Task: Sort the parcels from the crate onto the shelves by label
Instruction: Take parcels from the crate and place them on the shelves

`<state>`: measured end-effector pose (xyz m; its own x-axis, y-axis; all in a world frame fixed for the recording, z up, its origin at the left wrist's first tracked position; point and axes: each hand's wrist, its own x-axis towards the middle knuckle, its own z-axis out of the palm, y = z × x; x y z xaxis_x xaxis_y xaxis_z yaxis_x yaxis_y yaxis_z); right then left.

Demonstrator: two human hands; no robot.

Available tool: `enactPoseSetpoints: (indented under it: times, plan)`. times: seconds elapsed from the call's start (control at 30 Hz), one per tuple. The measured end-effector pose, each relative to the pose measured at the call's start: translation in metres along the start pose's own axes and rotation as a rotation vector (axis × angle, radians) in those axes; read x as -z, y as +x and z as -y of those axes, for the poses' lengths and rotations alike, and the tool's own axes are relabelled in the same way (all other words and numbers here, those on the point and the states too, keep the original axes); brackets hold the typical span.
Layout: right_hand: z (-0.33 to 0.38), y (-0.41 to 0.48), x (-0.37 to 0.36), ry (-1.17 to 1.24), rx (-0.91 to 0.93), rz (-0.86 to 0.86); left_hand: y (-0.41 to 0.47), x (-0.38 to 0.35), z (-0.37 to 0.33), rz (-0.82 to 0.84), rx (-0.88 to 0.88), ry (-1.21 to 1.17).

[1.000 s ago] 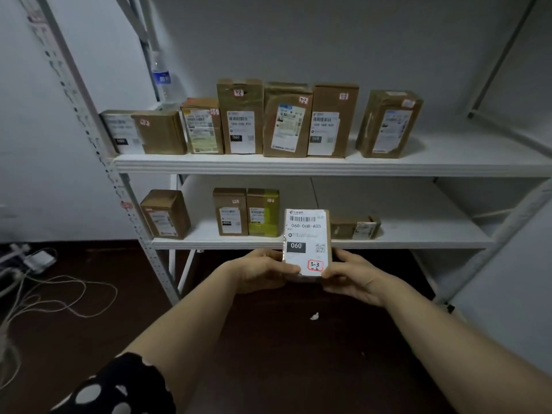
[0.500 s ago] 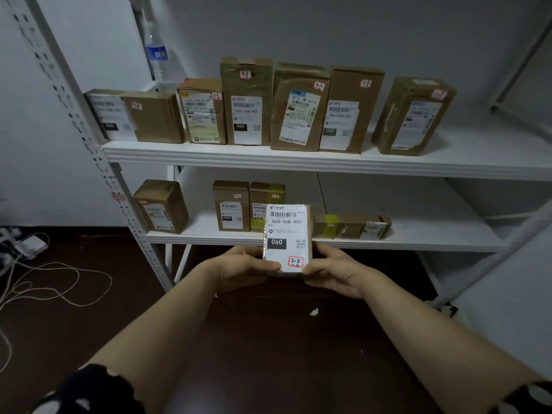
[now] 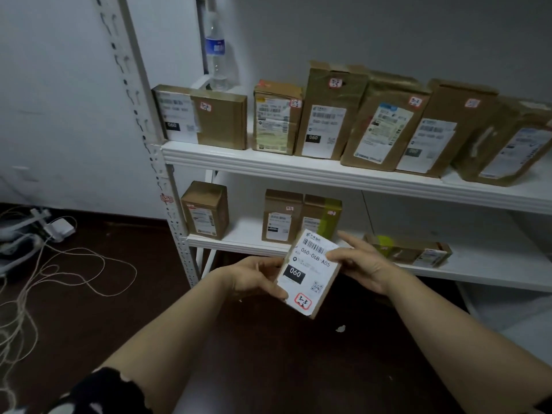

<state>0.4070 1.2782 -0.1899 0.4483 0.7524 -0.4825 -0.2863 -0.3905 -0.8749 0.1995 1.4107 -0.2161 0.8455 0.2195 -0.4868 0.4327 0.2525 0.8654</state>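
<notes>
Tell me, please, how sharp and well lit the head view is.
Head view: dim, flat light; the label on the held parcel reads sharply, 060-06B-A05; labels along the upper shelf are blurred; wide-angle distortion leans the shelf upright.

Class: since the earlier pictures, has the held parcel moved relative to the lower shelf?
Yes. The held parcel has tilted clockwise and shifted left, now overlapping the yellow-taped box on the lower shelf.

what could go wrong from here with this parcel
The small white-labelled cardboard parcel is tilted and gripped only at its edges by the left hand and right hand, so it might slip. Setting it down could topple the upright green-taped brown box on the lower white shelf behind it.
</notes>
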Motion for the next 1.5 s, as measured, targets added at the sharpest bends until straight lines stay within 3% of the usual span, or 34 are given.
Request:
enactPoseSetpoints:
  times: [0.17, 0.33, 0.4, 0.5, 0.7, 0.9, 1.07, 1.5]
  plan:
    - [0.024, 0.025, -0.047, -0.367, -0.026, 0.187, -0.005, 0.054, 0.012, -0.064, 0.013, 0.015]
    - [0.049, 0.079, -0.101, -0.868, 0.167, 0.039, -0.002, 0.098, 0.018, -0.357, 0.086, 0.07]
    - [0.055, 0.105, -0.123, -1.057, 0.228, 0.005, 0.0, 0.116, 0.014, -0.518, 0.117, 0.24]
    - [0.058, 0.146, -0.148, -1.295, 0.338, -0.035, 0.008, 0.147, 0.009, -0.736, 0.186, 0.689]
    - [0.048, 0.219, -0.183, -1.751, 0.492, -0.059, 0.05, 0.209, 0.003, -0.8, 0.153, 1.063]
    - [0.032, 0.268, -0.206, -1.915, 0.499, 0.023, 0.089, 0.251, -0.006, -0.803, 0.108, 1.247]
    - [0.019, 0.297, -0.215, -1.961, 0.462, -0.018, 0.113, 0.284, -0.002, -0.737, 0.063, 1.407]
    - [0.01, 0.323, -0.219, -1.937, 0.338, -0.05, 0.128, 0.286, 0.006, -0.859, 0.0, 1.343]
